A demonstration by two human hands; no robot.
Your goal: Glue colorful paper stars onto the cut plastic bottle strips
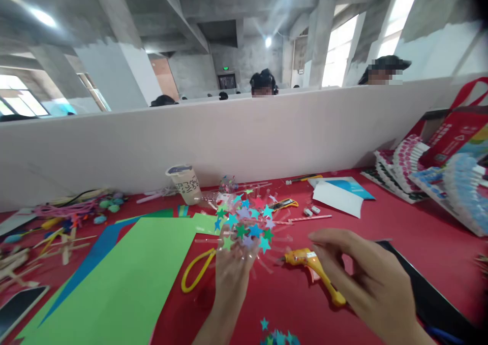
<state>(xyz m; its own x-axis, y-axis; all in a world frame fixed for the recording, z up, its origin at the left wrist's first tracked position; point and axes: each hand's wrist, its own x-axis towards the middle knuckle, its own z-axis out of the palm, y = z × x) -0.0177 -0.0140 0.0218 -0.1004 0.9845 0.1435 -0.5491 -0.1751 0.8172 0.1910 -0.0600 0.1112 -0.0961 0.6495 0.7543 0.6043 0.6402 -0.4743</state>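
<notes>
My left hand (234, 263) is closed around a bunch of clear strips tipped with colourful stars (247, 225), held upright over the red table. Blue, green, purple and turquoise stars fan out above the fingers and partly hide them. To the right, my right hand (366, 279) hovers with thumb and index finger brought together in a pinch. Anything between those fingertips is too small to make out. Just left of it lies a yellow glue gun (301, 257), partly covered by the hand. Loose stars (280, 339) lie in a small pile at the near edge of the view.
Green sheets (125, 269) cover the left side, with sticks and pompoms (113, 208) beyond. A marked cup (185, 185) stands by the white partition (213, 136). White paper (337, 198) lies right of centre; a red bag (457, 131) is far right. People sit behind the partition.
</notes>
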